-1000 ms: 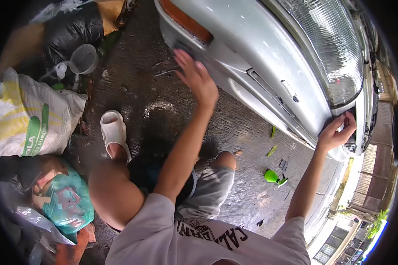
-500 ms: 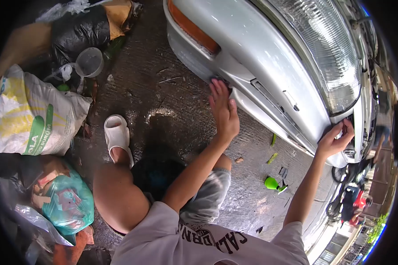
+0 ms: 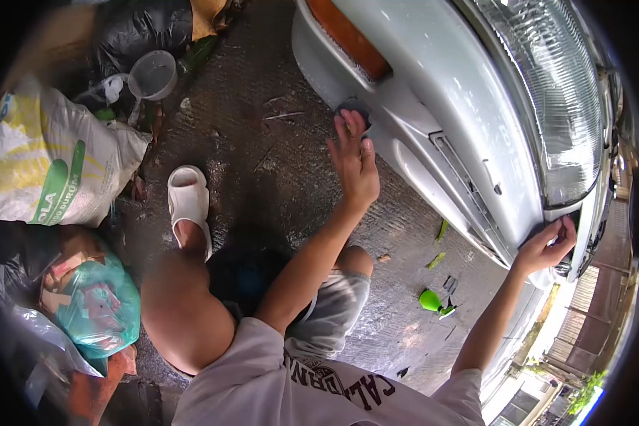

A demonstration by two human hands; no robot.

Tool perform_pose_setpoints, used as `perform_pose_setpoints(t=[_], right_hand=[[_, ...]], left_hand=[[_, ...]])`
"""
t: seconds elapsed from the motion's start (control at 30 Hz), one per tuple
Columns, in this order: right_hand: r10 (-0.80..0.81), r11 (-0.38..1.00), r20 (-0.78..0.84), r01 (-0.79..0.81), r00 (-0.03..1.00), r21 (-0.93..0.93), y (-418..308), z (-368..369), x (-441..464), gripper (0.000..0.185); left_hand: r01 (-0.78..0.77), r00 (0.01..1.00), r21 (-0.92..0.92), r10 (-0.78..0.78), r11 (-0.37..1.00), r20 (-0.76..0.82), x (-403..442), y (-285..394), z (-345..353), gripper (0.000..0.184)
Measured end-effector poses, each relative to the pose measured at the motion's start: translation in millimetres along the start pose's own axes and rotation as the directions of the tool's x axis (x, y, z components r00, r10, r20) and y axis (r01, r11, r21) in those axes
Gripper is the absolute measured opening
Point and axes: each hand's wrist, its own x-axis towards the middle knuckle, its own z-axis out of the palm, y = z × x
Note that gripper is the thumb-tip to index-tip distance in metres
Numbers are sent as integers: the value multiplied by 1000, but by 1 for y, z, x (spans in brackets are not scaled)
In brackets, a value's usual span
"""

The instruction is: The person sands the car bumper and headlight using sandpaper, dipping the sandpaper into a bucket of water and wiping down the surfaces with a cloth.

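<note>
A silver car bumper (image 3: 440,78) with an orange turn-signal lens (image 3: 351,35) fills the upper right. My left hand (image 3: 358,167) is at its lower edge, fingers stretched out, the tips by a dark rounded patch (image 3: 355,113). Whether that patch is a recess or a separate piece I cannot tell. Below the clear ribbed headlight (image 3: 564,106), my right hand (image 3: 549,247) rests at the bumper's end. Its fingers are bent and close together, beside a dark area; what they grip is hidden.
On the wet, rough concrete (image 3: 263,149) lie a green spray bottle (image 3: 433,301) and bits of leaf (image 3: 437,260). To the left are a printed sack (image 3: 42,163), a teal plastic bag (image 3: 96,309), a black bag (image 3: 142,35) and a clear tub (image 3: 153,75). My foot wears a white clog (image 3: 189,195).
The view has shifted, so the car sits further right in the picture. My left fingers have spread a little and show more apart from the bumper edge. My right hand stays at the bumper's end.
</note>
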Motion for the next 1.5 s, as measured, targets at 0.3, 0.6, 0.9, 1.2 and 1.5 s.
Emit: perform_pose_setpoints(t=[0.3,0.6,0.9,1.2,1.5], right_hand=[[-19,999,-5,19,1000,37,4,-2,-1,17],[-3,1000,3,3,1000,13,3,0,1,15],[-5,1000,-22,4,1000,-29,3,1,0,16],[-2,997,-18,0,1000,-76,1,0,-1,16],[3,999,-23,-3,1000,-33,0,-1,-2,15]], left_hand=[[101,952,-301,-180,948,-248,144,-15,-48,60],[47,974,-115,-72,992,-215,99,5,-38,64],[137,980,-115,-152,984,-131,48,0,-19,68],[6,998,-143,-14,990,-57,29,29,-14,80],[33,988,-179,-59,983,-144,104,39,-55,68]])
